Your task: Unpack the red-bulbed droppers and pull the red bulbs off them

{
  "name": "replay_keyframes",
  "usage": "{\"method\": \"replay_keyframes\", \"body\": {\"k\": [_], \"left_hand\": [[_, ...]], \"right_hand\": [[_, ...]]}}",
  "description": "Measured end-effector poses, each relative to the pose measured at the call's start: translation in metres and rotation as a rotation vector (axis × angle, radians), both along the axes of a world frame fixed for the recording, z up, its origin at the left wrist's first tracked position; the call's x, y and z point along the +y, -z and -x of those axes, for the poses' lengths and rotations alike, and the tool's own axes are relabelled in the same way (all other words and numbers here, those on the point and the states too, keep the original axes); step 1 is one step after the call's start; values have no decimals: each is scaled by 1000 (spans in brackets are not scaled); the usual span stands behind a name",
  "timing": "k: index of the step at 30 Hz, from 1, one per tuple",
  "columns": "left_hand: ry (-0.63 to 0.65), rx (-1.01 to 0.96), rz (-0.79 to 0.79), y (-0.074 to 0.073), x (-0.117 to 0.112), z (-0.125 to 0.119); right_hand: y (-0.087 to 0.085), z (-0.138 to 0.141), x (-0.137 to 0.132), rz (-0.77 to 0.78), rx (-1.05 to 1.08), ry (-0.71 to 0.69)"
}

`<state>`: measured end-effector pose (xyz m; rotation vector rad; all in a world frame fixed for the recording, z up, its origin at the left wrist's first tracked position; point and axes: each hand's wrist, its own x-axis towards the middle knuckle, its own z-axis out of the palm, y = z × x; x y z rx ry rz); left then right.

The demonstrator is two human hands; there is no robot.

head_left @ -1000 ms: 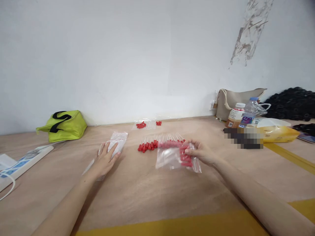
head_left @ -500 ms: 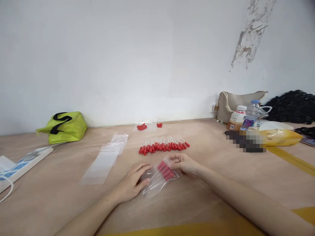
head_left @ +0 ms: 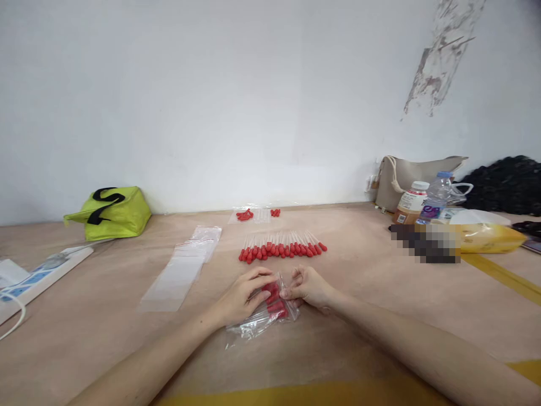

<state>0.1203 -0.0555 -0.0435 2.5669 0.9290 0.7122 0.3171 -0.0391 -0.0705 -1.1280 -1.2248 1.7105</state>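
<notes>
A clear zip bag (head_left: 253, 327) lies between my hands, holding several pieces with red ends and pale, thin stems that look like droppers. My left hand (head_left: 249, 296) grips the bag from its left side, thumb and fingers over the red ends. At the bag's right edge, by the seal, my right hand (head_left: 306, 290) pinches the plastic with curled fingers. Just beyond, a row of red-ended droppers (head_left: 283, 250) lies side by side, red ends towards me. Flat zip bags (head_left: 173, 279) overlap in a strip to the left of my left hand.
Filled clear bags with red ends (head_left: 245, 215) lie near the wall. A green bag (head_left: 120, 214) and a power strip (head_left: 42, 279) are on the left. To the right stand a beige bag (head_left: 416, 175), bottles (head_left: 435, 200) and a yellow packet (head_left: 486, 238).
The zip bag has turned and moved slightly left and nearer. My left hand has slid over its red ends, and my right hand has shifted its pinch along the seal edge.
</notes>
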Motion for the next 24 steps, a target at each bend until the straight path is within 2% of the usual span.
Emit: {"method": "replay_keyframes", "body": {"k": [6, 12, 15, 21, 24], "left_hand": [[101, 90, -263, 12, 22, -12], [140, 253, -424, 1, 23, -20], [144, 277, -450, 1, 23, -21], [112, 221, -419, 11, 28, -14], [99, 207, -393, 16, 30, -10]], "right_hand": [[3, 5, 0, -90, 20, -31], [8, 4, -1, -196, 96, -45], [9, 2, -1, -203, 97, -61], [9, -6, 2, -205, 93, -151], [11, -9, 1, -303, 47, -220]]}}
